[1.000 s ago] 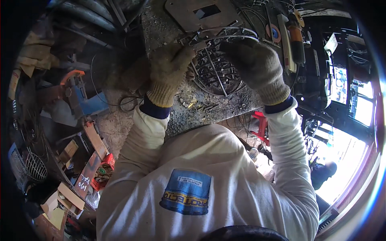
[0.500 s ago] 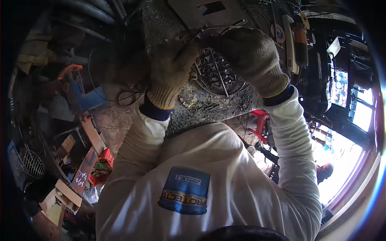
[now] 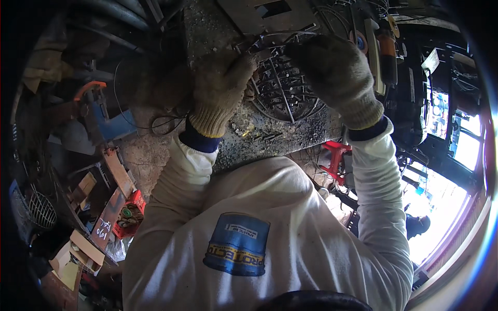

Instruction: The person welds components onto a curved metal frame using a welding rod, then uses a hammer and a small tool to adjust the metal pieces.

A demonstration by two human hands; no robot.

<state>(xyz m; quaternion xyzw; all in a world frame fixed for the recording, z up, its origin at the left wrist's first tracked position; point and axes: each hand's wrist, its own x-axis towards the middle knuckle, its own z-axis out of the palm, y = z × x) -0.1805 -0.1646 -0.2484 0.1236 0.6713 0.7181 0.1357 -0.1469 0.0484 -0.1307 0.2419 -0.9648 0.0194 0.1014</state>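
Observation:
Both my hands wear beige knitted gloves with dark blue cuffs over white sleeves. A round metal frame (image 3: pixel 275 114), crossed by a long thin rod (image 3: pixel 280 88) and packed with short metal pieces, lies flat on the gritty workbench (image 3: pixel 244 147). My left hand (image 3: pixel 218 85) is closed at the frame's left edge, its thumb side by some thin metal strips; what it grips is hidden. My right hand (image 3: pixel 337 72) is closed over the frame's upper right part. Its fingertips are in shadow, so I cannot make out what they hold.
A metal plate (image 3: pixel 275 23) with a rectangular cutout lies beyond the frame. An orange and black power tool (image 3: pixel 387 52) is at the right. A red stool (image 3: pixel 336 158) stands below the bench. A red crate (image 3: pixel 132 212) and a blue metal piece (image 3: pixel 116 125) are at left.
My right hand has moved right and slightly down, away from my left hand, uncovering more of the frame's top. My left hand has barely shifted.

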